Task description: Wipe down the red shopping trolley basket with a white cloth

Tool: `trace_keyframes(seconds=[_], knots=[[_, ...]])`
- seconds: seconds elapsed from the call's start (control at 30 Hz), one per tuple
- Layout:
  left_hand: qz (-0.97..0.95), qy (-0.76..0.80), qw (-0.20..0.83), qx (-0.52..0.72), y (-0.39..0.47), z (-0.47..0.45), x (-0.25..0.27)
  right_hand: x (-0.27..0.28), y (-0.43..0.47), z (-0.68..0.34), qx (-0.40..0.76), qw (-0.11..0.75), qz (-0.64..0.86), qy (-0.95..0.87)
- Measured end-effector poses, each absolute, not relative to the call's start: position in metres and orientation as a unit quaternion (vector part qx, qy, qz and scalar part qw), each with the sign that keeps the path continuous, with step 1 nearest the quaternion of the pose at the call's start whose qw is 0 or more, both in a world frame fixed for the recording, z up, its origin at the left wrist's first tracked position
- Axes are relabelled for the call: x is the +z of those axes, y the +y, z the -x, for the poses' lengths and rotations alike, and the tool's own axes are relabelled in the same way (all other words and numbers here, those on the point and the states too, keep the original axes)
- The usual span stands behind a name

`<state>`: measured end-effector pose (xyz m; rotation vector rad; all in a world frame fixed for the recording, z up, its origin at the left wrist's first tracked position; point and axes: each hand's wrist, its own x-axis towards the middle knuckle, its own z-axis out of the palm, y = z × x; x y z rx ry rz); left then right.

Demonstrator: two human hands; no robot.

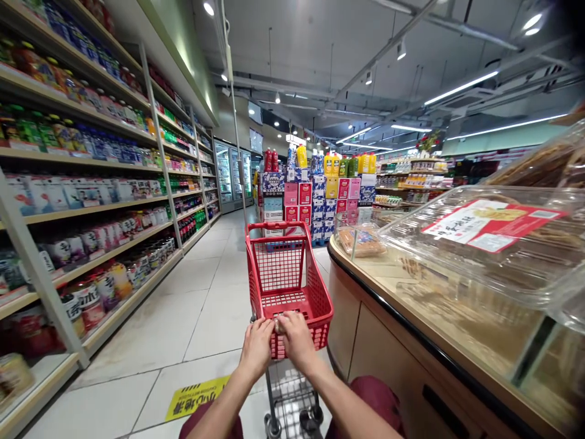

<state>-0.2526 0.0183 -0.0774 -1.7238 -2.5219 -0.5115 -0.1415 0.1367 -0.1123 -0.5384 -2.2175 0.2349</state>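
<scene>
My left hand (257, 344) and right hand (294, 337), equally close, grip the near end of a red, lattice-sided plastic shopping cart (316, 291) lying lengthwise toward twelve o'clock.

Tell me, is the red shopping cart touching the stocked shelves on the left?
Apart: the head view shows a plain strip of tiled floor between the red shopping cart and the stocked shelves.

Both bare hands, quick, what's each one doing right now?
Left hand: closed over the near end of the red plastic shopping cart.
Right hand: closed over the same end.
</scene>
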Motion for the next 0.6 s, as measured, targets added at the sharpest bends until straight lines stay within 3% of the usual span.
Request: trace_keyframes(seconds=[0.2,0.4,0.6], knots=[[0.557,-0.815,0.015,-0.159,0.011,0.247,-0.079,-0.116,0.164,0.119,0.083,0.438,0.33,-0.832],[0.56,-0.817,0.032,-0.133,0.013,0.256,-0.083,-0.126,0.143,0.142,0.073,0.444,0.187,-0.873],[0.582,-0.807,0.039,-0.094,0.01,0.261,-0.085,-0.114,0.163,0.121,0.082,0.492,0.257,-0.828]])
